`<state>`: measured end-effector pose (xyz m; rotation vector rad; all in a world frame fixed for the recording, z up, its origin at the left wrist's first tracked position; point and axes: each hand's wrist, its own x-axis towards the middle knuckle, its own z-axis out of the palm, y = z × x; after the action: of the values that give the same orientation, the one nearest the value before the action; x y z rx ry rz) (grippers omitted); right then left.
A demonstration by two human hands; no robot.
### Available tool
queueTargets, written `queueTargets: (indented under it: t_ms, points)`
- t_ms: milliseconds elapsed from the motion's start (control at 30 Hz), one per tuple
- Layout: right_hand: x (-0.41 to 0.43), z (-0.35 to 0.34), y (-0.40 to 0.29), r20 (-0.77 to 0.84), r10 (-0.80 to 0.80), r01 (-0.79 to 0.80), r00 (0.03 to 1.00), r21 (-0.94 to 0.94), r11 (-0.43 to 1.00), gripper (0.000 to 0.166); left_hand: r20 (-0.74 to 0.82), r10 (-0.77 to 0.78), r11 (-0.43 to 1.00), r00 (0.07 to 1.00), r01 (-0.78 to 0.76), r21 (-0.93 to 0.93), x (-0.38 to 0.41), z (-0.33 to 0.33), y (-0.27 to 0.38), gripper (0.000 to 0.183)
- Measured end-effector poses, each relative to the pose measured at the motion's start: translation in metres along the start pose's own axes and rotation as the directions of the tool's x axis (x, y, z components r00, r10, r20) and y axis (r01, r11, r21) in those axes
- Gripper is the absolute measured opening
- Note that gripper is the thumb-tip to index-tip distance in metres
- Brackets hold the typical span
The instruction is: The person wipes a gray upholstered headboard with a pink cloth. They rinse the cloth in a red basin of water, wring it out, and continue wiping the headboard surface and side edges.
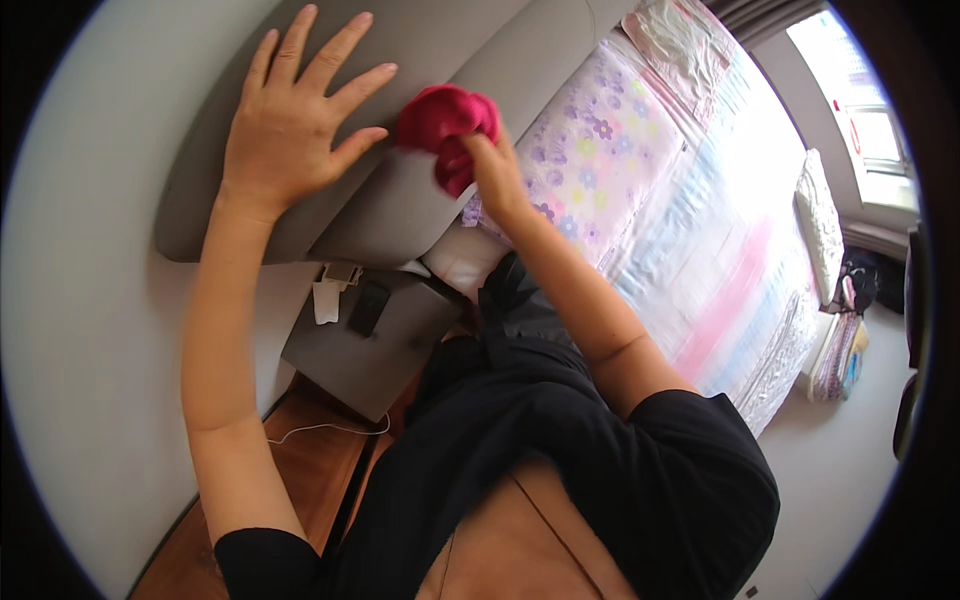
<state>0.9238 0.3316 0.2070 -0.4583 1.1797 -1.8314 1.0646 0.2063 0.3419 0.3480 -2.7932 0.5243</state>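
Note:
My left hand (289,124) is spread out with its fingers apart over the grey padded headboard (427,45), near its left end; it holds nothing. Whether its palm touches the headboard I cannot tell. To the right of it, my right hand (491,169) grips a crumpled dark pink cloth (442,124), slightly blurred, in front of the headboard's padding. Beside that hand a floral pillow (600,142) lies on the bed against the headboard.
A grey bedside table (405,322) stands below the headboard, bearing a black phone (369,308) and a white paper or packet (326,301). A white cable (322,427) runs near the wooden floor. The bed (697,277) with a pastel cover spreads to the right, towards a window (874,135).

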Motion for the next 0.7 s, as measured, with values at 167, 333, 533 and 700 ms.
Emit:
queueTargets:
  t_ms: [167, 333, 533, 700]
  points:
    - [0.025, -0.006, 0.014, 0.278, -0.292, 0.382, 0.915, -0.364, 0.849, 0.023, -0.079, -0.168, 0.985, 0.983, 0.164, -0.054, -0.009, 0.005, -0.009, 0.067]
    - [0.002, -0.007, 0.066, 0.181, -0.359, 0.397, 0.915, -0.558, 0.729, 0.023, -0.319, -0.383, 0.923, 0.867, 0.370, -0.103, -0.003, 0.020, -0.005, 0.068]
    - [-0.001, 0.011, 0.083, 0.059, -0.240, 0.243, 0.969, -0.402, 0.883, 0.033, -0.277, -0.442, 0.896, 0.853, 0.430, -0.108, -0.007, 0.021, -0.006, 0.066]
    - [0.003, -0.011, 0.055, -0.040, -0.150, 0.138, 0.988, -0.223, 0.965, 0.044, -0.308, -0.460, 0.886, 0.833, 0.455, -0.094, -0.012, 0.025, -0.008, 0.064]
